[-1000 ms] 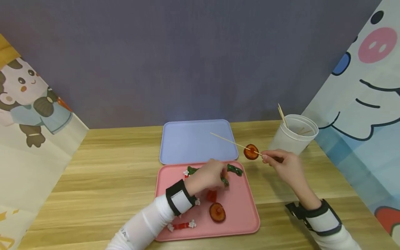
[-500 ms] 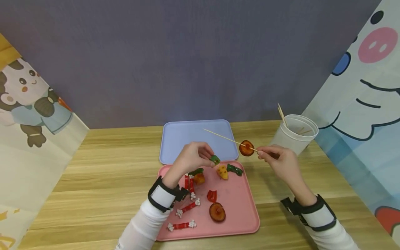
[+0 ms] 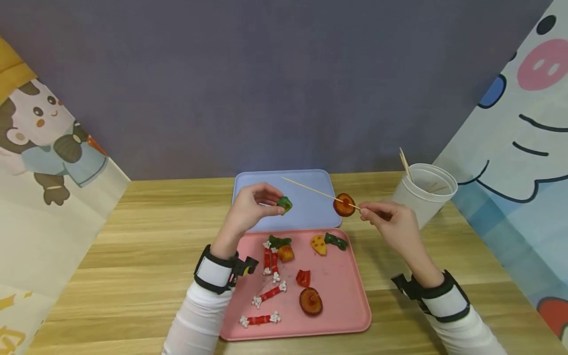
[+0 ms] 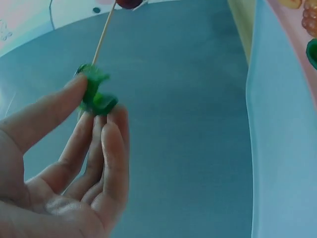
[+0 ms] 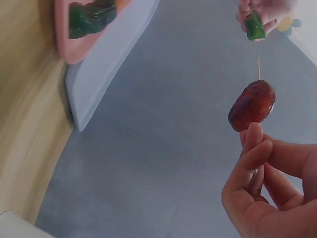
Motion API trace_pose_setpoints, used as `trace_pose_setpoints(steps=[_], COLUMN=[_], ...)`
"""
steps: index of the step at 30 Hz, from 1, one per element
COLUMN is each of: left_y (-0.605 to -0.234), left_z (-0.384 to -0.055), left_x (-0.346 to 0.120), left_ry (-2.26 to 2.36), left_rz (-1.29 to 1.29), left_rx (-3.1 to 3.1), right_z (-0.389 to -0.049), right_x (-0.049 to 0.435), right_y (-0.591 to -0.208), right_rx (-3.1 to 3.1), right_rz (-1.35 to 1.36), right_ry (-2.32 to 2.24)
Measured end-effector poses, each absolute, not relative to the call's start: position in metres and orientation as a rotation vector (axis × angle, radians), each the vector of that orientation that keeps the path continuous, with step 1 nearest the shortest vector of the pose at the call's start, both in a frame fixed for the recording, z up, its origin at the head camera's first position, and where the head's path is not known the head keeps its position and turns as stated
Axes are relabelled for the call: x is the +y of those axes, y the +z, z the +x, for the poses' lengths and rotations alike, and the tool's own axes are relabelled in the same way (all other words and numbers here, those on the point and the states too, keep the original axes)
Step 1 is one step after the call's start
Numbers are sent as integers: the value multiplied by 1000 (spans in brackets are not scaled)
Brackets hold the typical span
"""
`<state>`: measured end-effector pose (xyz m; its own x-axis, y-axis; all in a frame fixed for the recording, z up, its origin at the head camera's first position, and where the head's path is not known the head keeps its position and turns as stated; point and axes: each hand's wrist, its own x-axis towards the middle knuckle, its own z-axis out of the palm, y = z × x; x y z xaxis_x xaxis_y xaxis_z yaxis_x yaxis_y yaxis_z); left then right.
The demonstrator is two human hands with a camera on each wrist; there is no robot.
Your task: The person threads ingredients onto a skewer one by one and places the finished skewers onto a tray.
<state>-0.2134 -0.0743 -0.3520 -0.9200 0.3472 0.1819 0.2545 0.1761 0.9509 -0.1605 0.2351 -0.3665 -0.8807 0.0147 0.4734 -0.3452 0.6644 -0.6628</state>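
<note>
My left hand [image 3: 248, 209] pinches a green pepper piece [image 3: 285, 203] between thumb and fingertips, above the blue tray. In my right hand [image 3: 395, 222] is the lower end of a wooden skewer [image 3: 306, 187], pinched between thumb and fingers. A brown mushroom cap [image 3: 343, 204] is threaded on it, close to those fingers. The skewer slants up and left, its tip close to the pepper in the head view. From the left wrist, the skewer [image 4: 104, 34] meets the pepper's [image 4: 94, 94] outline; whether they touch, I cannot tell. The right wrist view shows the mushroom [image 5: 252, 105] just above my fingertips.
A pink tray [image 3: 339, 296] in front holds a second mushroom [image 3: 310, 301], a red pepper piece [image 3: 303, 278], a spotted yellow piece [image 3: 318, 244], green pieces and several red sticks with white ends. Behind it lies a blue tray [image 3: 306, 219]. A white cup [image 3: 417, 197] of skewers stands right.
My left hand has lifted the green pepper piece from the pink tray and carried it up and left. My right hand has shifted slightly left with the skewer and mushroom.
</note>
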Motion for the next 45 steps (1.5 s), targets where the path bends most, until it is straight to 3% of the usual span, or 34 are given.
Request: trace_pose_setpoints(steps=[23,38,45], left_y=[-344,-345,-345], left_z=[-219,-218,-218], left_x=[-89,-82,-81], left_ry=[2629,2638,2634], left_rz=[379,382,377], left_rx=[1756,1650,1607], right_z=[-153,-160,-147], right_x=[207,213,201], right_y=[-338,-358,-334], right_rx=[-2384,-2384,-2392], right_rz=[369,386,342], right_ry=[1146,1219,1200])
